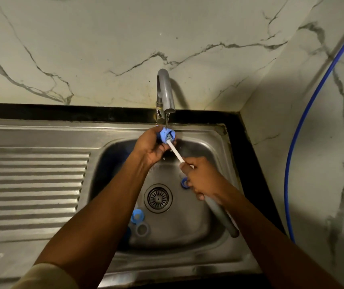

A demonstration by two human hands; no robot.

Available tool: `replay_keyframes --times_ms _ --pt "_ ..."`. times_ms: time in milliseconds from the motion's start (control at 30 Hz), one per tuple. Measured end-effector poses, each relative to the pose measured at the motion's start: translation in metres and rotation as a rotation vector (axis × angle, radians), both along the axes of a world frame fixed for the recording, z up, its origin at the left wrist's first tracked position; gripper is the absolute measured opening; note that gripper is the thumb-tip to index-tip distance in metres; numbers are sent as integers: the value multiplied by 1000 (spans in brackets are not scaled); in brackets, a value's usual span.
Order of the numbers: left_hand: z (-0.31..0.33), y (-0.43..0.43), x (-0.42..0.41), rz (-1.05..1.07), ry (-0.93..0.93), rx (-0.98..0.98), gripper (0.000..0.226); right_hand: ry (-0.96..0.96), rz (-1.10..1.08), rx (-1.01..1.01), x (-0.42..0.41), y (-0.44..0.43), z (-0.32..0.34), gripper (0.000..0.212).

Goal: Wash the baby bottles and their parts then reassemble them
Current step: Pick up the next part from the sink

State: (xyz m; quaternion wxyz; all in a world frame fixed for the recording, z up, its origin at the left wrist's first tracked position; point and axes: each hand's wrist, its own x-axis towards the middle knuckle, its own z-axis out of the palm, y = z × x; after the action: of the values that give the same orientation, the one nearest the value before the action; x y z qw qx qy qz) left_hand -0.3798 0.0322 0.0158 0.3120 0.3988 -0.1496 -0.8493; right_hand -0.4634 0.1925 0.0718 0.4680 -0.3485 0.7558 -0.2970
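My left hand (150, 146) grips a blue bottle ring (165, 136) under the thin stream from the tap (165, 94). My right hand (203, 179) holds the bottle brush (175, 152) by its white and grey handle, and the bristle head sits inside the ring. On the sink floor lie another blue ring (137, 215), a grey round part (142, 229) beside it, and a blue part (184, 182) half hidden by my right hand. A dark blue part shows at the back left of the basin, behind my left forearm.
The steel sink (219, 253) has a round drain strainer (158, 198) in its middle and a ribbed drainboard (31, 184) to the left. Marbled tiles cover the wall behind and the wall on the right. A blue hose (304, 113) runs down the right wall.
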Motion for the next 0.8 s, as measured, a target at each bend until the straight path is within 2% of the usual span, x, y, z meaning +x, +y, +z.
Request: replay_keyframes --times_ms 67,100,133,167,200,233,300,333,367,400,433,467,533,567,600,667,700,733,767,800 --pt "5 -4 12 5 115 -2 31 -571 -88 43 -4 1 13 30" --pt "9 -7 13 -1 161 -14 38 -771 -96 54 -2 2 18 31" --pt "15 -8 12 -1 196 -12 41 -895 -101 54 2 3 21 31" --pt "20 -8 9 5 225 -10 35 -914 -114 48 6 3 19 30" --pt "23 -10 5 23 180 -18 22 -789 -114 21 9 2 15 29" --pt "25 -11 0 28 105 -27 8 -517 -69 -12 12 1 8 27" --pt "26 -11 -8 8 -71 -22 16 232 103 -46 7 -2 -4 24" --pt "25 -10 -9 -5 -119 -12 20 520 194 -34 2 -2 -11 28" --pt "22 -9 -10 -12 -131 11 23 696 230 -11 -3 -2 -17 30" --pt "21 -7 -9 -19 -132 36 25 754 226 -5 -4 -2 -19 31" --pt "18 -5 -8 -25 -115 42 24 716 211 -9 -2 -2 -17 30" --pt "14 -3 -5 -52 -123 9 22 592 188 -20 -1 -1 -13 29" --pt "8 -2 5 -70 -95 -29 10 52 43 -22 -2 0 -1 25" --pt "7 -3 10 -66 -48 -19 21 -250 -23 9 -1 1 8 26" --pt "11 -4 14 -68 13 -7 32 -475 -53 31 0 3 16 28" --pt "22 -6 12 -27 136 15 31 -731 -85 34 6 7 20 30" --pt "28 -6 9 -16 145 12 20 -734 -112 26 10 8 16 29" --pt "30 -6 5 -8 98 -4 11 -580 -112 7 15 8 9 28" --pt "31 -6 0 -13 20 -15 10 -252 -55 -11 17 7 2 28" --pt "31 -6 -5 -19 -66 -20 13 176 58 -22 14 5 -5 28"
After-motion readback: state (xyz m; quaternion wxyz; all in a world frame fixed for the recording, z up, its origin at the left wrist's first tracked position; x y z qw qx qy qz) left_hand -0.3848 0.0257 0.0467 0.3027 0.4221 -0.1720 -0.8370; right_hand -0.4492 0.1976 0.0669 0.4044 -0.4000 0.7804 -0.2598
